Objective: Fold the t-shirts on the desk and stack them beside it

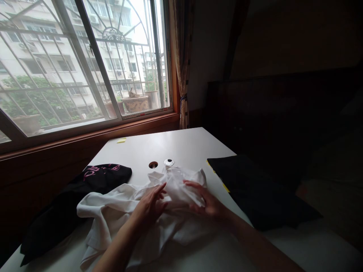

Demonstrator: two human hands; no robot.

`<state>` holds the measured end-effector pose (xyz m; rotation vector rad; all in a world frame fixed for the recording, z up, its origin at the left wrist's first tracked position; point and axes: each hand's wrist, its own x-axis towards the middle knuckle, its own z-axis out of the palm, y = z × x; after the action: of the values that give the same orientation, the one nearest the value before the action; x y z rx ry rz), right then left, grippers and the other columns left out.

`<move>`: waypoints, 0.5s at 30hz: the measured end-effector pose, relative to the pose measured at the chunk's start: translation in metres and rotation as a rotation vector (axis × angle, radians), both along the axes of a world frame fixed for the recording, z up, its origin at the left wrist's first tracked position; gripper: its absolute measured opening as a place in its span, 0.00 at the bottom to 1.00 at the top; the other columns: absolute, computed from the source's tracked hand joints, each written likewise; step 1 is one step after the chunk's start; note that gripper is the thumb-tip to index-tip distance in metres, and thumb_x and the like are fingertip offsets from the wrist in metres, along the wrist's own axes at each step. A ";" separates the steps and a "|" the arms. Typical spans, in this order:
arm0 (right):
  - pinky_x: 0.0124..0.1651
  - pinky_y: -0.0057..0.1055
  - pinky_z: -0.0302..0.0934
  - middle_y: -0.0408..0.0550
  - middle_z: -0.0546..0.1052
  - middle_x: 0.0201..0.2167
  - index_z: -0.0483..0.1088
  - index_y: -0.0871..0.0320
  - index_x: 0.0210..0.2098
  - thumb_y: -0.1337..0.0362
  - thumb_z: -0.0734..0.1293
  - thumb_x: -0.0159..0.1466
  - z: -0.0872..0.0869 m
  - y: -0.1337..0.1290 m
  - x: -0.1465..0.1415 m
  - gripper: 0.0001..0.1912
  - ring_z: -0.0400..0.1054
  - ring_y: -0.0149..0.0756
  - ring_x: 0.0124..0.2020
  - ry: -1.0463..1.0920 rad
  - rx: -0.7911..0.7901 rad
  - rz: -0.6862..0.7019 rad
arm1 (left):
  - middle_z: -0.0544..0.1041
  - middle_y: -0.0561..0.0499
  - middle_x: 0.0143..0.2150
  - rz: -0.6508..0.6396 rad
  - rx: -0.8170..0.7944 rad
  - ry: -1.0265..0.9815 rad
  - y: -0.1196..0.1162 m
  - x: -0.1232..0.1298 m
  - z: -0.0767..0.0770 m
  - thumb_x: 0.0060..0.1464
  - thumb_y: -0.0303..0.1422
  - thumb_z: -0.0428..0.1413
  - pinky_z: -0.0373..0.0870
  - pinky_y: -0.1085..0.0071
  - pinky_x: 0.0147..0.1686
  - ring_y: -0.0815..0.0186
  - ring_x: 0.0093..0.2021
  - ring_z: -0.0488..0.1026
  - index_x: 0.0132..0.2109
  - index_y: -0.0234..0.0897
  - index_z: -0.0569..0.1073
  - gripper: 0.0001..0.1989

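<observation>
Left hand (151, 204), loosely open, lies over crumpled white cloth (117, 202). Right hand (210, 202), thumb and fingers parted, touches its right side; grip cannot be told. Black garment (73, 200) sits left.

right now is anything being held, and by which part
The left hand and right hand flank the white cloth's bunched far part; whether either grips it cannot be told.

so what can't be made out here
Head view:
White cloth: full shape, hidden by its own folds, left hand and right hand.
Pink lettering on black cloth: unreadable, distorted by folds.
Dark cloth, right: details lost in shadow.
White table: near edge cut off by picture's bottom.
</observation>
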<state>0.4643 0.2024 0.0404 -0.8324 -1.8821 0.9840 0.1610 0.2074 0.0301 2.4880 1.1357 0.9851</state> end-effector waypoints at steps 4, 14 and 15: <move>0.72 0.51 0.48 0.50 0.60 0.73 0.71 0.47 0.62 0.73 0.71 0.55 0.006 -0.005 -0.009 0.36 0.54 0.51 0.72 -0.173 0.061 0.274 | 0.76 0.43 0.58 -0.084 -0.028 0.124 0.003 0.003 -0.002 0.62 0.29 0.57 0.77 0.60 0.52 0.57 0.53 0.77 0.71 0.47 0.60 0.33; 0.46 0.38 0.70 0.49 0.82 0.38 0.80 0.54 0.43 0.51 0.63 0.70 0.015 0.000 0.014 0.17 0.76 0.42 0.39 0.160 -0.121 0.013 | 0.81 0.44 0.46 -0.084 -0.030 -0.034 0.004 0.000 0.007 0.68 0.29 0.51 0.77 0.69 0.40 0.62 0.42 0.81 0.47 0.41 0.79 0.11; 0.41 0.35 0.69 0.46 0.79 0.30 0.79 0.54 0.40 0.51 0.61 0.72 0.009 0.004 0.017 0.18 0.73 0.38 0.31 0.196 -0.105 -0.147 | 0.81 0.44 0.47 -0.042 -0.018 -0.120 0.002 -0.001 0.008 0.67 0.30 0.51 0.77 0.68 0.43 0.61 0.45 0.80 0.48 0.41 0.78 0.11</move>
<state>0.4818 0.2061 0.0495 -0.8883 -1.5923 1.0399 0.1596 0.2098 0.0380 2.3927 1.0467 1.0918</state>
